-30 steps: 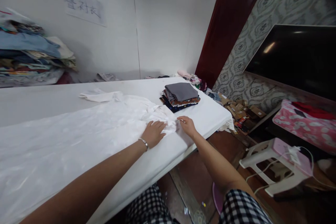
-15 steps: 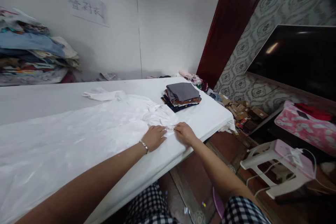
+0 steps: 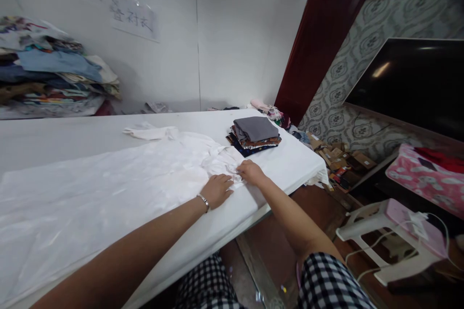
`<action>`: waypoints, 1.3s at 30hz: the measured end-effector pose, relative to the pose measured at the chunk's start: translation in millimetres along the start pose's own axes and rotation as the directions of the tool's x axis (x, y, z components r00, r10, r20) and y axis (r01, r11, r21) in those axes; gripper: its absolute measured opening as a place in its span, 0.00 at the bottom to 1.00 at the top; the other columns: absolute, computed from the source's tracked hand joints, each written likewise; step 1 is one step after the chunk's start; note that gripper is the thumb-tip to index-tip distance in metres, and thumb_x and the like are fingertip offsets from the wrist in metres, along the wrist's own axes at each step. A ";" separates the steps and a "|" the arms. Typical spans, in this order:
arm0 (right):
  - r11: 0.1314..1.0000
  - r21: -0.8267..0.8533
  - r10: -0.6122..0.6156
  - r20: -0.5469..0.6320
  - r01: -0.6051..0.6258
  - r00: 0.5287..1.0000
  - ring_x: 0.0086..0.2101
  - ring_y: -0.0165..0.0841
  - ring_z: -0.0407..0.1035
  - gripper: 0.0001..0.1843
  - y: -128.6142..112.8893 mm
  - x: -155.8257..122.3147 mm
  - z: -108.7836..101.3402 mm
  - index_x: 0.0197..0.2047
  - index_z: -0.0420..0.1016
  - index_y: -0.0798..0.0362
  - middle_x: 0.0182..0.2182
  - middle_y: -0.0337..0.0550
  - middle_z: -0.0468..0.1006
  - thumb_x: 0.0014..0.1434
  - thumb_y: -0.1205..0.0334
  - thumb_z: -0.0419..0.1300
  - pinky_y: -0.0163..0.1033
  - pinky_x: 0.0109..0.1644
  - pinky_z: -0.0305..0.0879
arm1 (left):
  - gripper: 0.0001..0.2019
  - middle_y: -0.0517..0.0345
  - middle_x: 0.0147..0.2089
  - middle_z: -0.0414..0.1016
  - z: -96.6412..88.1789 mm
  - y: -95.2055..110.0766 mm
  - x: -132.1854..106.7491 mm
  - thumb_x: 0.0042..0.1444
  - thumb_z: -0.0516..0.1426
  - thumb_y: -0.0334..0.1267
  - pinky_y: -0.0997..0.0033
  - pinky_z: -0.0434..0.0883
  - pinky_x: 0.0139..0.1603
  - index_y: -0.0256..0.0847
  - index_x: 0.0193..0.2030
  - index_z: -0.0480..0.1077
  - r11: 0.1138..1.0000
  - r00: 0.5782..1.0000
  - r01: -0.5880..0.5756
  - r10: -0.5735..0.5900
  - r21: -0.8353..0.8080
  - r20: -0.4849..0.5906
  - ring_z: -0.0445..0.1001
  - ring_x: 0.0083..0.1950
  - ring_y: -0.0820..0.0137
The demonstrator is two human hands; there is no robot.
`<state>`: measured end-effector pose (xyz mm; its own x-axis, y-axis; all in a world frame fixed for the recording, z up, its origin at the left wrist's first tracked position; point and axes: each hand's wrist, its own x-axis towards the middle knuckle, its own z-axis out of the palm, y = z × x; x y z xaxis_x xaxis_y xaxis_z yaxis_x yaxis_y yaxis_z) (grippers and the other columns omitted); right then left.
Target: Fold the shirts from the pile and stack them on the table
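A white shirt point(image 3: 155, 164) lies spread along the table, one sleeve point(image 3: 152, 132) stretched out on its far side. Its bunched collar end point(image 3: 223, 159) is at my hands. My left hand point(image 3: 216, 191), with a silver bracelet at the wrist, rests palm down on the near edge of that end, fingers stretched out. Just to its right, my right hand point(image 3: 251, 173) pinches the shirt's fabric at the collar. Beyond my hands sits a stack of folded clothes point(image 3: 255, 130), a grey one on top.
A white-covered table point(image 3: 290, 166) stands against the wall. Piled clothes point(image 3: 58, 70) are at the far left, and more garments point(image 3: 270, 110) lie behind the far right corner. To the right are cardboard boxes point(image 3: 335, 159) and a plastic stool point(image 3: 395, 231) with cables.
My right hand has shifted slightly away from me, lifting the collar fabric a little. My left hand keeps its place on the shirt. The view has turned slightly left.
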<state>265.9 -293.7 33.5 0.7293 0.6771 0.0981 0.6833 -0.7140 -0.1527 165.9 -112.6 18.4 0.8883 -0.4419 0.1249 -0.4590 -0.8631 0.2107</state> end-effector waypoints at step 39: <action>0.968 0.245 -0.064 0.042 0.052 0.997 0.67 0.41 0.46 0.27 -23.4 -32.4 29.0 0.65 0.62 0.50 0.68 0.49 0.55 0.66 0.51 0.50 0.55 0.70 0.41 | 0.32 0.46 0.72 0.50 -30.6 -94.1 -51.1 0.61 0.45 0.55 0.43 0.48 0.69 0.41 0.68 0.57 0.890 0.889 0.455 -0.453 -0.020 0.063 0.47 0.73 0.55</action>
<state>225.3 -293.7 5.4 0.6820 0.7283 0.0663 0.6914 -0.6125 -0.3833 163.2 -1.3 21.9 0.9988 -0.0174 -0.0455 -0.0047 -0.9644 0.2642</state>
